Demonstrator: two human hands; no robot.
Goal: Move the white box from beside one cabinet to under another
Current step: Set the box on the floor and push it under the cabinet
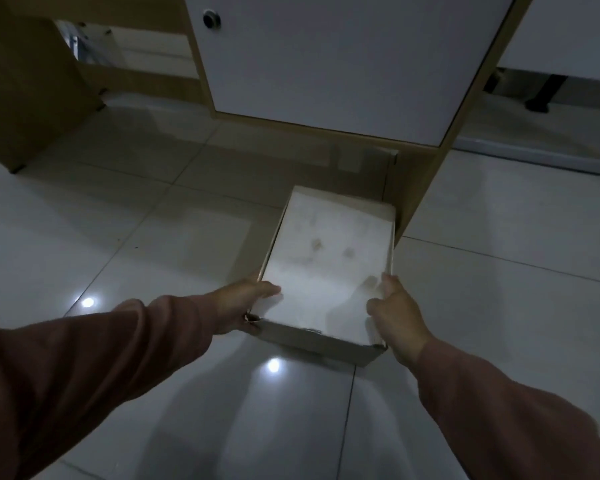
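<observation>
Presently both hands grip the box [323, 268] at its near end: the left hand [243, 303] clasps the near-left corner with its thumb on the top, and the right hand [394, 317] clasps the near-right edge. The box is flat and white, and its far end sits at the open gap beneath the cabinet [333, 64], close to that cabinet's right side panel. Whether it rests on the floor [118, 244] or hangs just above cannot be told. Judged so, carriage is nearly done; pushing it fully under remains. No label, brand or writing is legible anywhere, only faint brownish marks on the lid.
</observation>
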